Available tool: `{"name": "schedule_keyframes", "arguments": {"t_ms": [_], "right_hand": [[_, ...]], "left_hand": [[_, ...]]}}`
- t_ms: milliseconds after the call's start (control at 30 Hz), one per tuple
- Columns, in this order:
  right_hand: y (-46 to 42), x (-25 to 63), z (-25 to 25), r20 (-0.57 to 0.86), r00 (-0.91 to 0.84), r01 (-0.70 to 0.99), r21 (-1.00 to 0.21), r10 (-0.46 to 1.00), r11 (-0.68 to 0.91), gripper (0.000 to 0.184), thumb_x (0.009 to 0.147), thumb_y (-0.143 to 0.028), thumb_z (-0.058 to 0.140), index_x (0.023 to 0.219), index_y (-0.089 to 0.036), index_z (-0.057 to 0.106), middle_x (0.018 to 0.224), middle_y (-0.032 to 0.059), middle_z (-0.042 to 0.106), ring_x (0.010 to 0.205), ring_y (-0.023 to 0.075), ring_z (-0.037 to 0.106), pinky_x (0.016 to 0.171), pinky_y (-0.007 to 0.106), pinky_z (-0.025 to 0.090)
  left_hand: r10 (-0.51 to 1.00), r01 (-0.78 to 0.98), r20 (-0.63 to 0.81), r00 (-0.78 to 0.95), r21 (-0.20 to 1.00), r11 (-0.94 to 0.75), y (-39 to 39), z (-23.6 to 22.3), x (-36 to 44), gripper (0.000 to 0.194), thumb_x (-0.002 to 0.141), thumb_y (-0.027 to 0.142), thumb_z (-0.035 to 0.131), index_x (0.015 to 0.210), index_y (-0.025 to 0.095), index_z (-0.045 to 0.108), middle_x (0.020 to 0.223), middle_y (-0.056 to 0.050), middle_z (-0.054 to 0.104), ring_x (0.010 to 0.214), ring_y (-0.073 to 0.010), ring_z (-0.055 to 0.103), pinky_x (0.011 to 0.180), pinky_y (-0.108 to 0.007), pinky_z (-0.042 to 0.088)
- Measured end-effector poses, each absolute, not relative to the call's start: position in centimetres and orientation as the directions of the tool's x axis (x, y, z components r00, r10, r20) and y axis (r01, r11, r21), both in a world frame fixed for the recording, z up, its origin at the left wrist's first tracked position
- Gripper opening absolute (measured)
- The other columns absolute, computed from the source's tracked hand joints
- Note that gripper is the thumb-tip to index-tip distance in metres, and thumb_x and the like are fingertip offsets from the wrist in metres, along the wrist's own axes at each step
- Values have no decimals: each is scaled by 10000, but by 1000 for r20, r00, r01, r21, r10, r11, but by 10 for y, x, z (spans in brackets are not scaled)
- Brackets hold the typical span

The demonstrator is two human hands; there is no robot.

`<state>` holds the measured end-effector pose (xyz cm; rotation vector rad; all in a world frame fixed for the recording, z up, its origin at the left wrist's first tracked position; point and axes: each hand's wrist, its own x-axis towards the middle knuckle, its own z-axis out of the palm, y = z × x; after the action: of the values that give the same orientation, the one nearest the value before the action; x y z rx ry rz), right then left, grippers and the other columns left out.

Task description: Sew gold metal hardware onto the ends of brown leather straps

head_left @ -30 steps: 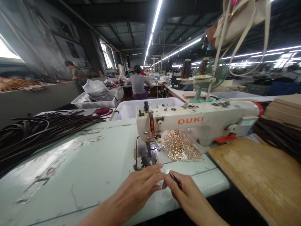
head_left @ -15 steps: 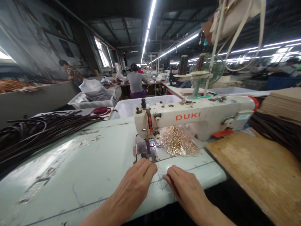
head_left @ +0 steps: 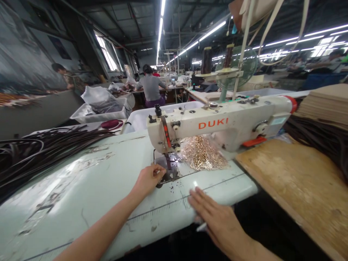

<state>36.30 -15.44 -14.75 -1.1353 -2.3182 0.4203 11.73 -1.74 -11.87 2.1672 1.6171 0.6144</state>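
A white DUKI sewing machine [head_left: 217,125] stands on the pale green table [head_left: 89,181]. My left hand [head_left: 148,179] reaches to the metal needle plate [head_left: 170,170] under the presser foot, its fingers curled together at the plate's left edge; what they pinch is hidden. My right hand [head_left: 214,214] lies flat at the table's front edge, fingers stretched out. A small white object [head_left: 201,227] pokes out from under its palm. A clear bag of gold chain [head_left: 202,156] lies beneath the machine arm, just right of the needle.
Dark leather straps [head_left: 40,152] pile up at the left. A wooden board [head_left: 293,181] lies to the right, with stacked sheets [head_left: 326,105] and more straps behind it. White bins [head_left: 141,121], thread cones [head_left: 206,59] and a fan [head_left: 240,67] stand beyond. A person [head_left: 150,87] sits farther back.
My hands have parted. The left moved forward to the needle plate; the right slid back to the table edge and flattened. The thin dark tool it held earlier is out of sight.
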Motion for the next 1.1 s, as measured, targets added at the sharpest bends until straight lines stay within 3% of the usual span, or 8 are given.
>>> {"name": "schedule_keyframes", "arguments": {"t_ms": [133, 267, 400, 567, 700, 800, 900, 1100], "right_hand": [[-165, 352, -152, 287, -706, 374, -625, 647, 686, 277, 949, -241, 433, 1113, -276, 654, 908, 11, 717, 858, 144, 666, 691, 198, 522], [-158, 351, -139, 278, -500, 500, -681, 820, 536, 333, 927, -181, 441, 1215, -242, 597, 1054, 56, 684, 992, 174, 632, 815, 274, 518], [-146, 344, -127, 266, -679, 339, -713, 684, 614, 224, 887, -304, 549, 1073, -326, 671, 1024, -18, 690, 976, 161, 640, 761, 244, 535], [-132, 341, -111, 196, -609, 413, -749, 769, 518, 359, 927, -142, 425, 1210, -286, 593, 1087, 16, 671, 1057, 141, 603, 864, 249, 494], [-119, 341, -97, 158, -797, 263, -779, 583, 570, 287, 875, -108, 538, 1084, -273, 646, 967, -61, 702, 930, 86, 642, 818, 152, 464], [-83, 344, -86, 223, -610, 510, -624, 760, 592, 254, 899, -132, 495, 1071, -237, 650, 1016, -20, 689, 920, 124, 641, 805, 214, 452], [-31, 346, -81, 146, -463, 854, -190, 874, 484, 244, 937, -273, 452, 990, -220, 684, 856, 50, 698, 783, 202, 646, 687, 291, 418], [33, 336, -87, 64, -469, 879, -67, 881, 472, 231, 906, -294, 492, 955, -150, 667, 936, 114, 675, 886, 223, 615, 741, 286, 392]], "left_hand": [[956, 826, 206, 209, 486, -285, -10, -110, 124, 238, 830, 305, 469, 795, 186, 673, 599, 10, 573, 577, -158, 551, 540, -243, 383], [923, 841, 302, 240, 410, -352, -6, -106, 130, 202, 847, 264, 478, 824, 192, 665, 776, -7, 641, 673, -150, 587, 652, -249, 421], [887, 855, 367, 281, 324, -405, -3, -115, 132, 221, 894, 276, 452, 894, 207, 662, 887, -7, 655, 673, -133, 599, 685, -247, 433], [850, 884, 438, 293, 215, -416, 4, -129, 128, 244, 935, 297, 429, 982, 220, 655, 932, -9, 666, 760, -153, 630, 709, -247, 438], [826, 907, 477, 301, 124, -402, 7, -132, 124, 228, 932, 261, 444, 986, 210, 659, 916, -15, 677, 767, -160, 645, 652, -241, 427], [805, 915, 500, 320, 55, -399, 7, -133, 122, 235, 937, 276, 449, 1017, 218, 662, 897, -14, 683, 729, -154, 646, 604, -241, 410], [780, 922, 534, 326, 1, -387, 6, -135, 122, 257, 950, 315, 440, 1022, 243, 676, 907, -7, 697, 706, -147, 649, 575, -247, 391], [735, 929, 590, 334, -73, -363, 7, -138, 124, 254, 954, 321, 445, 991, 256, 687, 890, 13, 712, 646, -141, 644, 534, -260, 351]]}}
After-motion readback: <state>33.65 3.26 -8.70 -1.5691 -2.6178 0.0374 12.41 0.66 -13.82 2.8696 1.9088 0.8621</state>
